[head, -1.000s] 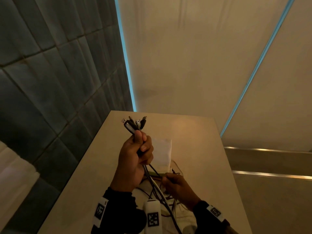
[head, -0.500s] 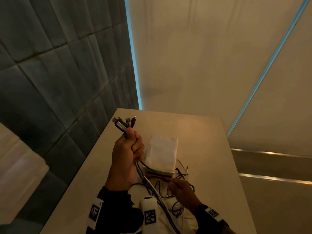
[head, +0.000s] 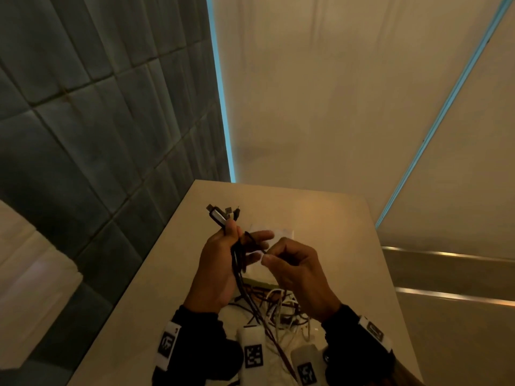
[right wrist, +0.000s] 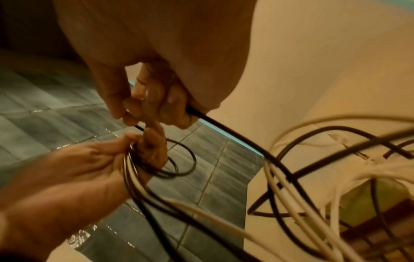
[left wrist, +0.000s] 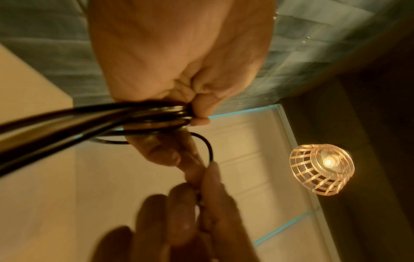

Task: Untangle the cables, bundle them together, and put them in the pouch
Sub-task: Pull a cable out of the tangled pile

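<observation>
My left hand (head: 223, 263) is raised over the table and grips a bundle of black and white cables (head: 237, 263) between thumb and palm, with their plug ends (head: 221, 214) sticking out above the thumb. My right hand (head: 289, 263) is up beside it and pinches a thin black cable (right wrist: 224, 127) that loops (left wrist: 207, 147) back to the left hand's fingers (left wrist: 161, 150). The rest of the cables hang down into a tangle (head: 278, 305) on the table. A white pouch (head: 280, 235) lies flat behind the hands, mostly hidden.
The beige table (head: 320, 218) ends at a grey tiled wall (head: 97, 135) on the left and drops off on the right. A lit wicker lamp (left wrist: 322, 170) hangs overhead. Tagged white devices (head: 252, 355) sit at the near edge.
My right hand has risen from the tangle on the table up to the left hand, bringing a black cable with it. The left hand's fingers have loosened outward.
</observation>
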Available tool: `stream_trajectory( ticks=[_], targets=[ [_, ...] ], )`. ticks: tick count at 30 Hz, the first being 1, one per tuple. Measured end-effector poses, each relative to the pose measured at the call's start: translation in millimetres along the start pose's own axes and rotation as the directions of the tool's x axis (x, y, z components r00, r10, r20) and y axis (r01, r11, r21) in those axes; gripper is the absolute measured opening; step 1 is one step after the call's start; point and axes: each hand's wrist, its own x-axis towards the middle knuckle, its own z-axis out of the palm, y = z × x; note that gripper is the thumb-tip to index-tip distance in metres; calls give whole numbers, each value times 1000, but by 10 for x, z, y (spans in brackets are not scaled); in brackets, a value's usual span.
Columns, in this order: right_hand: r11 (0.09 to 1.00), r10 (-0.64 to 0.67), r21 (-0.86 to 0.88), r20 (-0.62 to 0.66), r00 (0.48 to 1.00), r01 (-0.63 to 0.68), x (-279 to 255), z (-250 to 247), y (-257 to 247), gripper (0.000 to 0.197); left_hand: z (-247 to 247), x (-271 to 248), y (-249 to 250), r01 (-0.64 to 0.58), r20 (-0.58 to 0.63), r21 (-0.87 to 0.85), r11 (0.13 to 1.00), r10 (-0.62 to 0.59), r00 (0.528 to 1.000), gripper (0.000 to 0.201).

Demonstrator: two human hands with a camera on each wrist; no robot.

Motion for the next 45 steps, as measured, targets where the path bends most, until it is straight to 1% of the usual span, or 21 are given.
stream_trajectory(
  ticks=[2, 3, 4, 6, 10, 11, 14, 17, 19, 22, 25, 27, 29, 31, 33, 35, 37, 39, 42, 44, 45],
  targets=[
    [998, 70, -4, 47, 996, -70, -28, 3, 72, 18, 21, -13, 25, 51, 86, -208, 977, -33, 996, 38],
    [995, 99, -14, 71, 993, -98, -45, -13, 137, 17, 24, -18, 40, 66, 118, -282, 957, -34, 992, 37],
    [993, 119, -31, 90, 989, -117, -61, -32, 201, 16, 23, -16, 50, 66, 136, -315, 947, -24, 990, 36],
    [987, 158, -58, 100, 982, -152, -100, -102, 352, 14, 19, -19, 71, 38, 164, -309, 950, 14, 986, 37],
    [973, 223, -84, 85, 971, -216, -178, -253, 681, 23, 4, -7, 94, -33, 197, -288, 957, 93, 976, 34],
    [969, 235, -97, 76, 969, -227, -201, -281, 760, 26, 2, 6, 92, -50, 180, -280, 959, 104, 978, 33],
    [956, 264, -150, 60, 963, -252, -236, -349, 974, 43, -20, 48, 67, -92, 83, -235, 968, 114, 990, 33],
    [946, 279, -191, 54, 959, -264, -246, -370, 1144, 48, -48, 78, 47, -103, -19, -189, 977, 101, 995, 35],
    [938, 291, -210, 40, 956, -277, -265, -385, 1243, 46, -72, 81, 58, -104, -61, -186, 977, 94, 994, 35],
    [924, 311, -233, -5, 950, -304, -316, -444, 1380, 33, -106, 66, 102, -118, -85, -178, 977, 104, 991, 36],
    [900, 346, -275, -24, 938, -339, -365, -505, 1466, 32, -115, 31, 142, -141, -96, -136, 981, 129, 987, 36],
    [886, 389, -257, -38, 921, -385, -395, -544, 1506, 29, -112, 10, 169, -152, -100, -112, 982, 141, 985, 37],
    [881, 402, -246, -61, 913, -404, -418, -571, 1523, 27, -117, 2, 173, -157, -111, -92, 983, 146, 983, 37],
    [880, 380, -267, -100, 920, -393, -400, -565, 1486, 34, -129, 8, 163, -164, -134, -74, 984, 153, 979, 37],
    [887, 315, -294, -181, 932, -357, -332, -541, 1356, 37, -135, 25, 147, -164, -155, -33, 986, 157, 975, 37],
    [922, 272, -214, -239, 932, -324, -227, -485, 1124, 27, -127, 29, 114, -131, -169, 46, 990, 137, 976, 38],
    [961, 228, -98, -244, 943, -258, -101, -392, 852, 17, -115, 18, 65, -72, -178, 114, 991, 91, 980, 36],
    [985, 151, -50, -215, 965, -165, -1, -296, 600, 17, -100, 25, -13, -12, -180, 167, 986, 42, 983, 35],
    [998, 46, -37, -133, 990, -51, 70, -168, 340, 19, -92, 57, -114, 56, -184, 254, 966, -9, 983, 36],
    [999, 27, -26, -49, 998, -28, 63, -104, 230, 15, -64, 59, -139, 40, -184, 259, 965, 8, 983, 36],
    [999, 38, -18, -5, 999, -38, 53, -78, 188, 12, -36, 47, -133, 19, -164, 224, 975, 18, 986, 36]
  ],
)
